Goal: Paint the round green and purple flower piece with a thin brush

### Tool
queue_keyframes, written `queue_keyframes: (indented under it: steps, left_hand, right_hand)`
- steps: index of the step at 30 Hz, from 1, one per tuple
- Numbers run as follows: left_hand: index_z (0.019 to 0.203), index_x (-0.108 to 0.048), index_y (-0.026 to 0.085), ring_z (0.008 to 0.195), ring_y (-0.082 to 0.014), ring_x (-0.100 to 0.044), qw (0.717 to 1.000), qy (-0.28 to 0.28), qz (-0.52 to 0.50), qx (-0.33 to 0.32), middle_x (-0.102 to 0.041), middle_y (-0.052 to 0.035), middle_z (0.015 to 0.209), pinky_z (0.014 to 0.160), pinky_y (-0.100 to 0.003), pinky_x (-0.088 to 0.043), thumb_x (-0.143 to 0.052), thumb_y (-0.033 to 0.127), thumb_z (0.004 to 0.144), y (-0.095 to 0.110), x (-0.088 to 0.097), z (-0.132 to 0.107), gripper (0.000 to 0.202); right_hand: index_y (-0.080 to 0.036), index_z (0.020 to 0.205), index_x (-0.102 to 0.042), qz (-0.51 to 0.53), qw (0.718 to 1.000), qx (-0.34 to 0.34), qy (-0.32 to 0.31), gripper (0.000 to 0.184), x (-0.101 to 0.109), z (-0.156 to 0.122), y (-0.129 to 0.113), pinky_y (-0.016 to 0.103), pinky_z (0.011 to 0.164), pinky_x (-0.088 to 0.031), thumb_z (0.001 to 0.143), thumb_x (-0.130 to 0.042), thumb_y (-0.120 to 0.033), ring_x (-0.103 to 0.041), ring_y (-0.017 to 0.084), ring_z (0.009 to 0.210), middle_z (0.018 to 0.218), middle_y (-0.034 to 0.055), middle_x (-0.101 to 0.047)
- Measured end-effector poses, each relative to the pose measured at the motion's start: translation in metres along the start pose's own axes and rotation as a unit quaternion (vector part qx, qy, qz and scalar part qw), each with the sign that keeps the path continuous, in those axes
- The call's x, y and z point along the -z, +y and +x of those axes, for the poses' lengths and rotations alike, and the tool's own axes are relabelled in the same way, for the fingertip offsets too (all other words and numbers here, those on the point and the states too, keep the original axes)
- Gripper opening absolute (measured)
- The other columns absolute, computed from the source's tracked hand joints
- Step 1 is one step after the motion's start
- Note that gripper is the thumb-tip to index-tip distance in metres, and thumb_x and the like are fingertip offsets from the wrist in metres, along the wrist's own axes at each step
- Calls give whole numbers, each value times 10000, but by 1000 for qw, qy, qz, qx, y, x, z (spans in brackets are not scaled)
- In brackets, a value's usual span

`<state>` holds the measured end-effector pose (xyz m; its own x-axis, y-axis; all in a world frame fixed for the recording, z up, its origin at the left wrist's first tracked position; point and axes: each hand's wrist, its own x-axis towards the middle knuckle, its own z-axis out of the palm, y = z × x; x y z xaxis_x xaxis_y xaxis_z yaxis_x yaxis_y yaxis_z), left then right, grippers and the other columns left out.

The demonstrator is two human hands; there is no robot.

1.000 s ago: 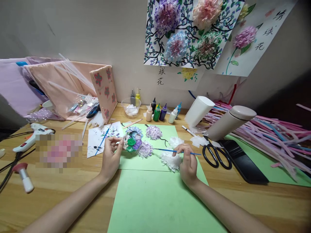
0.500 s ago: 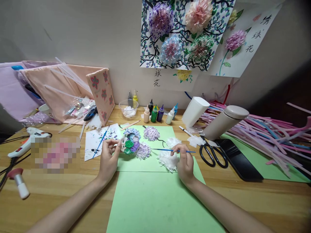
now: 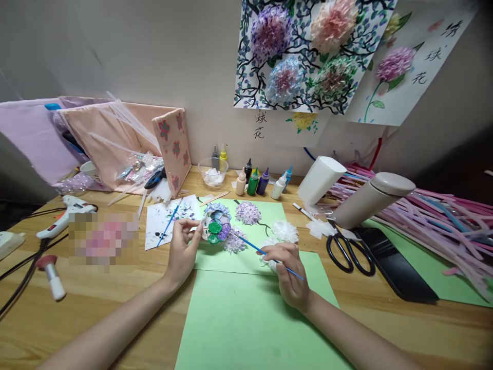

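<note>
My left hand pinches the edge of a small round paint palette with green and purple paint in its wells. A thin blue paintbrush is held between the fingers of my right hand, its tip pointing left near the palette. Under and around the palette, lilac and bluish paper flowers sit on a light green sheet. White ruffled flowers lie on the same sheet behind my right hand, which partly hides one of them.
Paint bottles and a clear bowl stand along the wall. To the right are black-handled scissors, a phone and a bottle. At left lie a glue gun and a second blue brush on paint-marked paper.
My right hand has turned, swinging the brush from nearly level to slanting, its tip nearer the palette. My left hand keeps hold of the palette. The whole view has shifted slightly.
</note>
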<state>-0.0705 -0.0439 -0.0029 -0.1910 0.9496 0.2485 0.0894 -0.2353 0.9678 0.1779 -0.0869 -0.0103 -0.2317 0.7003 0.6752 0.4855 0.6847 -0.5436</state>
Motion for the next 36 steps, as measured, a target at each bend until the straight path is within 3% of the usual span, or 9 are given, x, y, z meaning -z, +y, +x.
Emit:
queue_keyframes:
  steps: [11,27,32,36]
  left_hand:
    - [912,-436,212,841,-135,-596,1000,-20,-1,-18,-576,-30,954,704,-253,-495,-600,306,801,-1,1,-5,219]
    - [915,-436,204,811,-139,-610,1000,-18,11,-21,-590,-44,951,695,-265,-504,-596,314,802,-1,1,-4,224]
    - [910,-435,203,803,-133,-606,999,-19,11,-27,-586,-39,945,690,-261,-504,-596,308,803,-1,0,-5,220]
    - [906,-431,202,803,-137,-608,999,-22,11,-28,-592,-41,935,687,-265,-509,-593,314,804,1,0,-5,221]
  right_hand:
    - [-256,995,-539,-29,998,-3,-61,246,-2,5,-4,362,819,-329,942,-299,-273,-536,190,915,994,19,-661]
    - [-261,997,-551,3,999,-14,-53,250,-2,4,-1,383,805,-359,936,-308,-259,-539,195,898,973,24,-664]
    - [-251,973,-556,22,999,-29,-22,275,-2,4,0,387,799,-379,945,-283,-278,-541,201,909,950,34,-665]
    - [-255,968,-563,24,998,-39,-41,277,-2,5,0,390,794,-389,946,-290,-293,-543,200,903,946,36,-664]
